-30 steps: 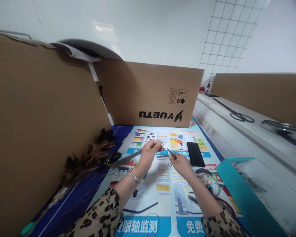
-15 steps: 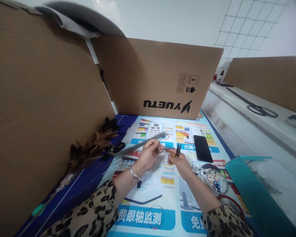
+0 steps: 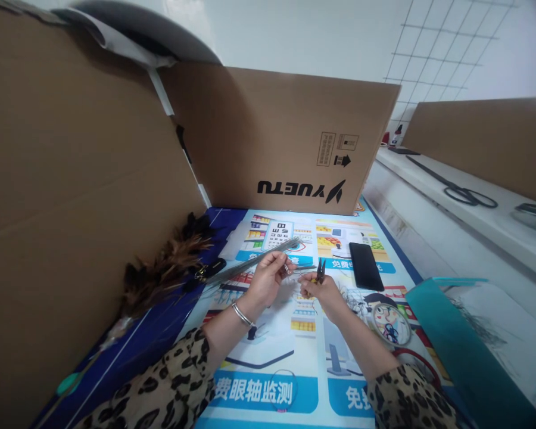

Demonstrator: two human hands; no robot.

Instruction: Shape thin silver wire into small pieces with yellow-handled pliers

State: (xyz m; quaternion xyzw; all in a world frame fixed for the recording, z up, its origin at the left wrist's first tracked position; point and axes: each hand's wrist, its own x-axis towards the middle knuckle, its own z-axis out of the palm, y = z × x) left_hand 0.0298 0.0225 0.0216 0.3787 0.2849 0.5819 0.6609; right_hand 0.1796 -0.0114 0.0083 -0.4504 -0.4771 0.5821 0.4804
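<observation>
My left hand (image 3: 268, 279) is closed in a pinch on a thin metal wire piece, over the printed poster (image 3: 295, 357) on the table. My right hand (image 3: 320, 291) grips small black pliers (image 3: 320, 271), their jaws pointing up and toward the left hand. The two hands nearly touch. A bundle of long thin wires (image 3: 254, 261) lies under and behind the left hand, slanting up to the right. A silver bracelet sits on my left wrist, and both sleeves are leopard print.
A black phone (image 3: 365, 266) lies right of the hands. A feather duster (image 3: 161, 277) rests to the left against tall cardboard panels (image 3: 277, 143). A teal box lid (image 3: 451, 351) stands at the right. Scissors (image 3: 464, 192) lie on the white ledge.
The view dropped and moved closer after the first frame. My right hand turned the pliers upright and came nearer the left hand. Over the last half second the hands barely moved.
</observation>
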